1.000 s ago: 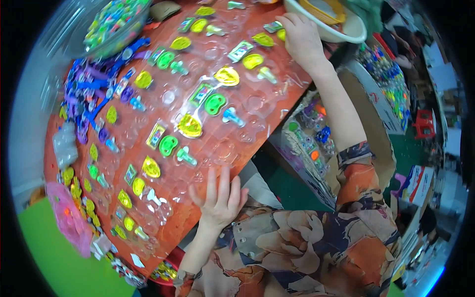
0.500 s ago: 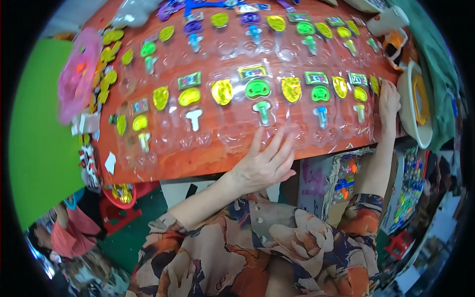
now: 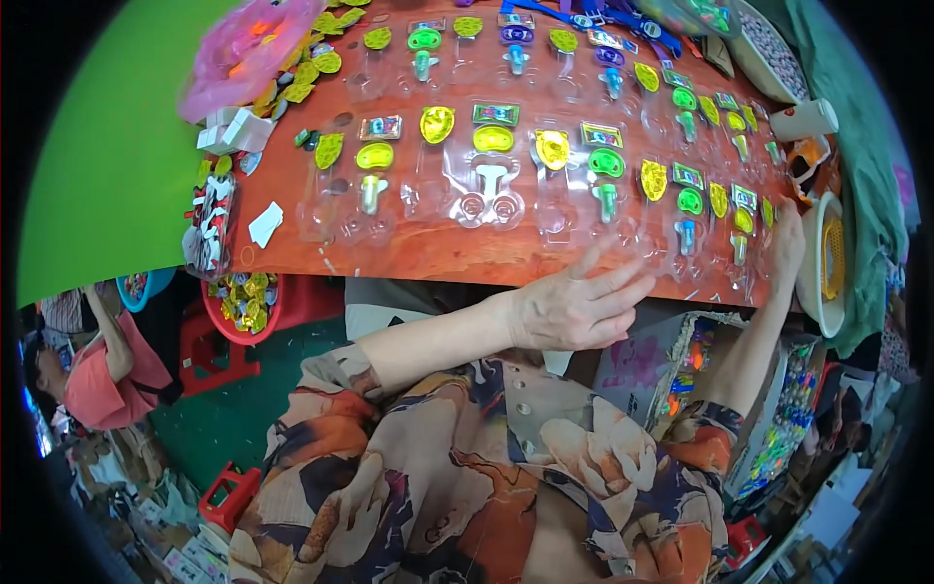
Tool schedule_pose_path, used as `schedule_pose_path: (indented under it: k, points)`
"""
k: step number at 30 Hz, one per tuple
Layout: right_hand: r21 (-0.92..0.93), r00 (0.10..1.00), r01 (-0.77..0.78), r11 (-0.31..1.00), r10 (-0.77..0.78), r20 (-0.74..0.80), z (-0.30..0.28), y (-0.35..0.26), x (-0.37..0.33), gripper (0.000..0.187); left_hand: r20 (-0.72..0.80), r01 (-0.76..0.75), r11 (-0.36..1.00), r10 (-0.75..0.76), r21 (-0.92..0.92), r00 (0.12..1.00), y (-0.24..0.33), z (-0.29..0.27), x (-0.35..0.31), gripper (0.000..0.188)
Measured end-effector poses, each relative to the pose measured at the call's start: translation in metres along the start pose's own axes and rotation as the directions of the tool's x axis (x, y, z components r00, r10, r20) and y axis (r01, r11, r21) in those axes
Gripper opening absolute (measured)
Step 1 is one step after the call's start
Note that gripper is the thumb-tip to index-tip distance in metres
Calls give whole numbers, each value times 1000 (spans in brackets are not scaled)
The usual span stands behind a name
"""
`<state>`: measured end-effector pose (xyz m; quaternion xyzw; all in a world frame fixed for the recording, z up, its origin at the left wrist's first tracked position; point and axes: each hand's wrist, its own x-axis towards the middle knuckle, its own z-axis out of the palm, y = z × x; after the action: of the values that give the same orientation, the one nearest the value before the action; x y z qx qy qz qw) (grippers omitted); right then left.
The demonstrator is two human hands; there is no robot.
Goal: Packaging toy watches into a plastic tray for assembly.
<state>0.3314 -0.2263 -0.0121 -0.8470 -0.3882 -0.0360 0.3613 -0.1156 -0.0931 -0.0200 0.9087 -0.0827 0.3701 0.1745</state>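
Note:
My left hand [image 3: 584,307] hovers over the table's front edge, fingers spread and holding nothing. Just past its fingertips lies a clear blister tray [image 3: 556,222]. Beside it are a green pacifier-shaped piece [image 3: 606,162], a small green tube [image 3: 606,201] and a flat printed packet [image 3: 601,133]. At the right end of the front row, my right hand [image 3: 790,243] stands edge-on with fingers fairly straight, against or close to the last tray. A yellow shield-shaped piece [image 3: 768,212] lies beside it. That hand's fingertips are partly hidden, and I see nothing held.
A second row of filled trays [image 3: 516,58] lies behind. At the left are a pink bag [image 3: 248,49], white boxes [image 3: 236,134] and a clear container [image 3: 209,229]. On the right stand a white roll [image 3: 806,120] and a cream basin [image 3: 815,292]. A person [image 3: 102,375] sits left.
The view has swung left, so the table appears farther right. My left hand has drawn back slightly from the trays' front edge. My right hand stays at the right end, its fingers looking straighter.

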Motion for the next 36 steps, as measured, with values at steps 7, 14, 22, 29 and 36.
schedule_pose_path:
  k: [7, 14, 22, 29, 36]
  points:
    - [-92, 799, 601, 794, -594, 96, 89, -223, -108, 25, 14, 56, 966, -61, 252, 998, -6, -85, -85, 21]
    - [-33, 632, 758, 652, -720, 285, 165, -323, -197, 48, -103, 387, 790, -387, 476, 916, -22, -108, -132, 46]
    - [-177, 663, 744, 644, -679, 315, 186, -335, -208, 49, -151, 488, 760, -473, 429, 868, -28, -103, -138, 44]
    - [-22, 694, 702, 712, -677, 244, 179, -350, -226, 41, -155, 363, 882, -330, 301, 931, -8, -132, -161, 31]
    - [234, 584, 754, 614, -789, 190, 171, -377, -259, 43, -324, 564, 611, -466, 555, 823, 1, -200, -229, 25]
